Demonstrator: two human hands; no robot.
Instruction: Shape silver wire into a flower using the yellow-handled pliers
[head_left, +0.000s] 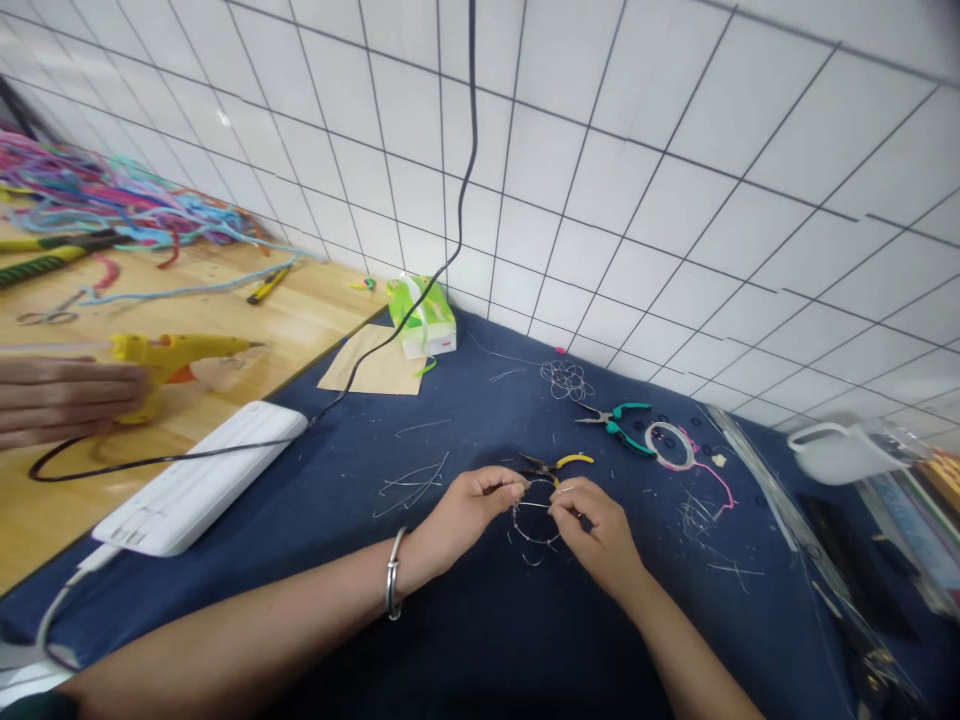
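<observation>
Low in the middle of the frame, the left hand (469,505) and the right hand (592,525) meet over a thin wire piece (534,525), each with fingertips pinched shut on it. The wire is so fine against the dark blue tabletop (480,620) that its shape is hard to make out; it seems to form a rough loop hanging between the hands. Just above them lie yellow-handled pliers (559,465), partly hidden by the fingers. Further up and right are teal-handled pliers (619,425) and a small roll of white cord (670,445). Loose wire offcuts (411,485) lie to the left of the hands. At the left edge, another person's hand (64,398), cut off by the frame, rests beside a yellow glue gun (172,358). At the right edge a clear plastic container (862,540) is blurred, and its contents cannot be told.
</observation>
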